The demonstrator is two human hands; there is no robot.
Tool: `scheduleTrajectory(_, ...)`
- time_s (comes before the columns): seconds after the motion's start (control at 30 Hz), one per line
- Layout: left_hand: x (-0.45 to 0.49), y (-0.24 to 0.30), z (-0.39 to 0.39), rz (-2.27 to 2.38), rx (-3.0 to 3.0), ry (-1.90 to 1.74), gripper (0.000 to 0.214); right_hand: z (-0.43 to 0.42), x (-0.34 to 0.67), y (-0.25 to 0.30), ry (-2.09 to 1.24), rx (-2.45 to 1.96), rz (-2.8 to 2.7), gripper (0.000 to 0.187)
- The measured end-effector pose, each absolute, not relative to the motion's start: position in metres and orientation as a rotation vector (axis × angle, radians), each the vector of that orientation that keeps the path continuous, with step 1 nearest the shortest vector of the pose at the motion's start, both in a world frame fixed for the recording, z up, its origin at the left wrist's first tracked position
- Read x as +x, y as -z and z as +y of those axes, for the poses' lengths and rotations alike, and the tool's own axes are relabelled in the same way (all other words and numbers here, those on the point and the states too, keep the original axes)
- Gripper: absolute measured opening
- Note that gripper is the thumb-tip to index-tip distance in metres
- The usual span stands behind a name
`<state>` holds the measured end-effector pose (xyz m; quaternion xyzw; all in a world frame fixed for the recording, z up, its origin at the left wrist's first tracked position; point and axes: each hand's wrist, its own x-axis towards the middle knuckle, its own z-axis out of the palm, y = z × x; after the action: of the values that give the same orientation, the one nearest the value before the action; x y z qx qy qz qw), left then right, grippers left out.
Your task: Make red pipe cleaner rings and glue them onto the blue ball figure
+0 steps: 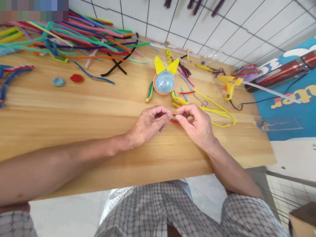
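A short red pipe cleaner, bent into a curve, is held low over the table between both hands. My left hand pinches one end of it between thumb and fingers. From the other side my right hand pinches it too, the fingertips of both hands close together. Just beyond them stands a clear ball figure with pale blue filling, an orange rim and yellow pointed ears. Green and yellow limbs reach down from its sides. Yellow pipe cleaners lie beside my right hand.
A heap of coloured pipe cleaners covers the table's back left. Blue and red coils lie nearer. At right are a yellow glue gun with a cord, scissors, a dark red cylinder and a clear tube.
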<state>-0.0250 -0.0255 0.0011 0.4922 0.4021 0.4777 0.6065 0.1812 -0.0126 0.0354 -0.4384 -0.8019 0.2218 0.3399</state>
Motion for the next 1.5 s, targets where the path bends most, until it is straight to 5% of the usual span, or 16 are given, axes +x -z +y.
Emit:
scheduleTrajectory(0.33, -0.026, -0.003, -0.024, 0.921, 1.109, -1.116, 0.023, -0.012, 0.178, -0.029, -0.658, -1.166, -2.042, 0.014)
scheduleTrajectory(0.97, -0.025, -0.005, -0.028, 0.908, 1.154, -1.062, 0.023, -0.010, 0.177, -0.019, 0.294, -0.865, -2.252, 0.017)
scheduleTrajectory(1.5, -0.026, -0.004, -0.025, 0.933, 1.081, -1.074, 0.028, -0.011, 0.181, -0.022, 0.080, -0.974, -2.234, 0.011)
